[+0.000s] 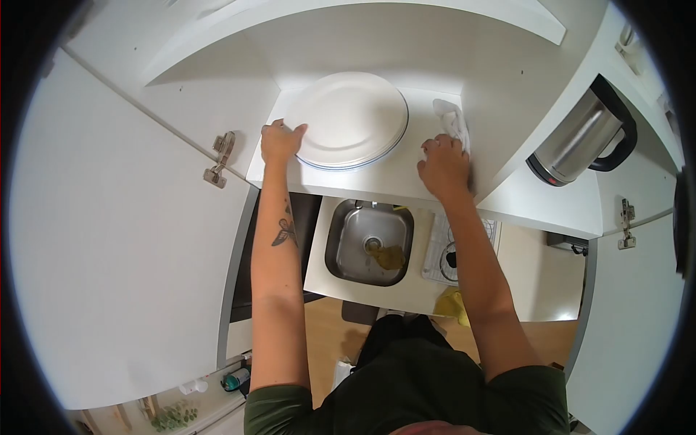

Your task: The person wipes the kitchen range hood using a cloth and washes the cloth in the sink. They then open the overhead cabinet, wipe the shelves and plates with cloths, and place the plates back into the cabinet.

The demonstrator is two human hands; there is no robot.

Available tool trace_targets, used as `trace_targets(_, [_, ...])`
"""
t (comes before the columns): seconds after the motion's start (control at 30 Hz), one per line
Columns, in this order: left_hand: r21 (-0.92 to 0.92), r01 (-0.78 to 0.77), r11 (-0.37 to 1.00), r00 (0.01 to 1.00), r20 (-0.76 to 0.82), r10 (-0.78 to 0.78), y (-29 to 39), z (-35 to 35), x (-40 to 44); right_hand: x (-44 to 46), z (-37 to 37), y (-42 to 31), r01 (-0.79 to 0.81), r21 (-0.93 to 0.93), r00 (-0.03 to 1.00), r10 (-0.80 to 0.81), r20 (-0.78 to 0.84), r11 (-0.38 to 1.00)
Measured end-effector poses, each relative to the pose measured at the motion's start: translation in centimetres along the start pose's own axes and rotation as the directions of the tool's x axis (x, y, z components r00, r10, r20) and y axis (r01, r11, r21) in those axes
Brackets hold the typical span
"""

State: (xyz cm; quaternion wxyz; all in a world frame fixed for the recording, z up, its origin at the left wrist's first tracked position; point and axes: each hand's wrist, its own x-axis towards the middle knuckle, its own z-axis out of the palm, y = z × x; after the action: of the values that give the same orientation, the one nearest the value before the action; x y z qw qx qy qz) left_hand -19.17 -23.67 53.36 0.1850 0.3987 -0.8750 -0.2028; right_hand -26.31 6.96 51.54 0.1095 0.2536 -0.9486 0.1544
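A stack of white plates (351,116) with blue rims lies on the white cupboard shelf (420,167). At the left edge of the stack is my left hand (281,143), its thumb against the plate rim and apart from the other fingers, which point toward the back of the shelf. My right hand (444,168) is at the right side of the same shelf, with its fingers bent over a crumpled white cloth (451,117). Part of the cloth sticks out beyond the fingers along the right wall; the rest is hidden under the hand.
Cupboard doors stand open, left (130,239) and right (631,312). A steel kettle (576,138) sits in the right compartment. Below are a sink (355,254) with a yellowish cloth (386,255) in it, a dish rack (438,254) and another yellow cloth (451,304) at the counter edge.
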Motion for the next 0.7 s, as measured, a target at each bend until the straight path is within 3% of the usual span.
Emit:
trace_targets(0.03, [0.004, -0.005, 1.000, 1.000, 0.001, 0.005, -0.5, 0.1, 0.9, -0.5, 0.2, 0.0, 0.045, 0.078, 0.994, -0.037, -0.101, 0.996])
trace_targets(0.17, [0.069, 0.016, 0.998, 1.000, 0.022, -0.018, -0.3, -1.1, 1.6, -0.8, 0.3, 0.4, 0.062, 0.117, 0.992, -0.048, -0.115, 0.991])
trace_targets(0.23, [-0.052, 0.032, 0.998, 0.999, -0.015, -0.033, -0.8, -1.7, 2.1, -0.8, 0.0, 0.3, 0.064, 0.116, 0.993, -0.051, -0.110, 0.991])
trace_targets(0.27, [-0.257, 0.060, 0.965, 0.998, -0.004, -0.063, -0.2, -2.6, 1.5, -0.8, 0.1, 0.3, 0.059, 0.121, 0.993, -0.046, -0.109, 0.991])
trace_targets(0.3, [-0.252, 0.058, 0.966, 0.998, -0.003, -0.061, 0.2, -4.0, 1.0, -0.8, 0.3, 0.4, 0.070, 0.120, 0.991, -0.056, -0.121, 0.990])
trace_targets(0.37, [-0.743, 0.199, 0.639, 0.979, 0.177, -0.099, 0.5, -7.3, 0.1, -0.8, 0.4, 0.3, 0.077, 0.124, 0.990, -0.061, -0.129, 0.989])
trace_targets(0.4, [-0.739, 0.198, 0.644, 0.979, 0.177, -0.098, 0.2, -8.7, -0.2, -0.7, 0.3, 0.3, 0.069, 0.112, 0.992, -0.056, -0.116, 0.991])
trace_targets(0.5, [-0.769, 0.161, 0.619, 0.984, 0.075, -0.162, -0.3, -11.8, -2.2, -0.6, 0.4, 0.2, 0.066, 0.100, 0.993, -0.056, -0.106, 0.993])
trace_targets(0.57, [-0.854, 0.050, 0.517, 0.968, -0.086, -0.236, -0.3, -12.9, -3.5, -0.5, 0.6, 0.2, 0.072, 0.093, 0.992, -0.061, -0.111, 0.993])
trace_targets(0.7, [-0.900, -0.054, 0.432, 0.956, -0.171, -0.237, -0.5, -14.1, -4.9, -0.3, 0.7, 0.1, 0.078, 0.101, 0.990, -0.065, -0.128, 0.992])
